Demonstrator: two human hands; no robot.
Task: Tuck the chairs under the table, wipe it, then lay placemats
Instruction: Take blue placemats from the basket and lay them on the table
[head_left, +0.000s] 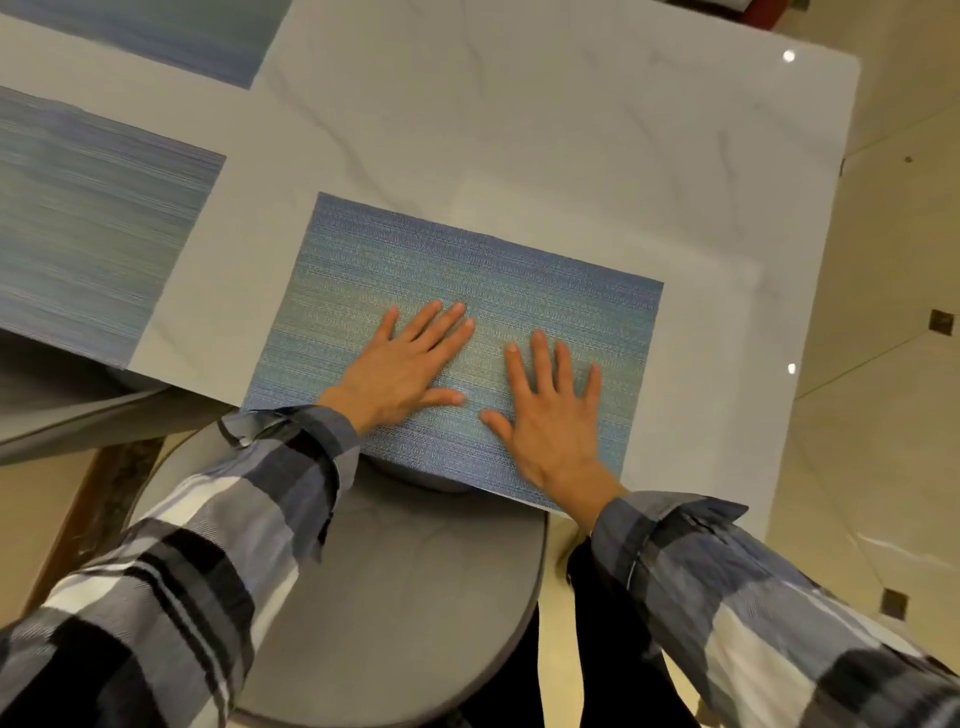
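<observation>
A rectangular woven placemat in streaked blue and green (467, 312) lies flat at the near edge of the glossy white marble-look table (571, 130), its near edge reaching the rim. The left hand (410, 364) and right hand (550, 421) press on it side by side, palms down, fingers (540, 358) straight and spread, holding nothing. Two matching ribbed mats (88, 234) lie farther left, apart. Below the rim sits a round grey padded chair (389, 597). Plaid sleeves (208, 545) cover both arms. No writing shows.

The placemat (467, 291) is coarse woven cloth, matt, on a glossy, smooth marble-look table (519, 130).
</observation>
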